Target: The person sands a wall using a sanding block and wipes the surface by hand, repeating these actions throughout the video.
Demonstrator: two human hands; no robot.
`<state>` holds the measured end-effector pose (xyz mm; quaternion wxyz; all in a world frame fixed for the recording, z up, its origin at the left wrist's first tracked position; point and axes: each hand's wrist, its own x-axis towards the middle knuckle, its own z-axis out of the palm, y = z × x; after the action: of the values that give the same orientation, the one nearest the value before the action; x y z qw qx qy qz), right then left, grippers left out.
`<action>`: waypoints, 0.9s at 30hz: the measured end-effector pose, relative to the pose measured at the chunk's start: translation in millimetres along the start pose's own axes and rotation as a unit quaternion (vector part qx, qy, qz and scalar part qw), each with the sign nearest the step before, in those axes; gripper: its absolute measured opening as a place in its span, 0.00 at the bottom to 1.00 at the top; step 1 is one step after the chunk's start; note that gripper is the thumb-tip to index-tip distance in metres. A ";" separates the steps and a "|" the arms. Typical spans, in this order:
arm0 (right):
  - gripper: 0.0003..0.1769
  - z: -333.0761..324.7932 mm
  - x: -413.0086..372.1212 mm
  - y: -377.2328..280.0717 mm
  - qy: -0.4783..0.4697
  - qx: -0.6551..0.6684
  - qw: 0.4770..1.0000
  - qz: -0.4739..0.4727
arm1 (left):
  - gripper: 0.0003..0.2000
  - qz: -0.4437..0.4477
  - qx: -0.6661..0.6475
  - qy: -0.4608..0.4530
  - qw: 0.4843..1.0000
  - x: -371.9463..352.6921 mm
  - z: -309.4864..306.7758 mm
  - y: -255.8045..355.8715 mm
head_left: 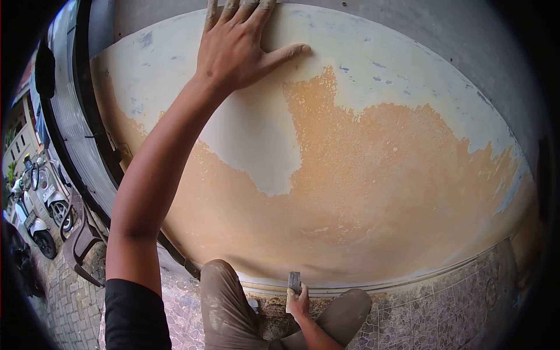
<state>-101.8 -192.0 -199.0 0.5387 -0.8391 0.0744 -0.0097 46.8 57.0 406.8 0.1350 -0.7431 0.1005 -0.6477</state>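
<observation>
Left of the broad wall in patchy orange and off-white paint, white scooters stand on grey block paving, with a brown plastic chair closer to the wall. A dark upright frame borders the wall's left edge. The dusty left hand lies flat on the wall's upper left part, fingers spread apart. At the wall's foot, between two brown-trousered knees, the right hand is clamped on a small grey rectangular block; whether it touches the wall, I cannot tell. Open wall surface spreads rightward to its curved edge, above mauve patterned floor tiles.
</observation>
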 end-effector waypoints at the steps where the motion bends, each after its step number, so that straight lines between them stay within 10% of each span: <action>1: 0.35 0.8 0.8 1.3 -0.005 -0.006 1.000 0.001 | 0.52 -0.017 0.014 0.026 0.999 7.4 1.0 -6.9; 18: 0.33 2.4 1.5 4.6 0.024 -0.026 0.999 -0.032 | 0.30 -0.070 -0.126 0.074 0.987 5.3 -8.1 -1.2; 21: 0.32 1.0 1.2 3.8 0.013 -0.012 1.000 -0.020 | 0.32 -0.070 -0.132 0.075 0.986 6.1 -11.0 0.2; 27: 0.33 0.9 1.0 2.8 0.006 -0.028 1.000 -0.011 | 0.69 -0.070 -0.062 0.018 0.995 3.6 -4.3 12.3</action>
<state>-101.0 -192.5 -202.0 0.5144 -0.8546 0.0687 -0.0187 43.3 43.9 406.6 0.0410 -0.7432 0.0910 -0.6616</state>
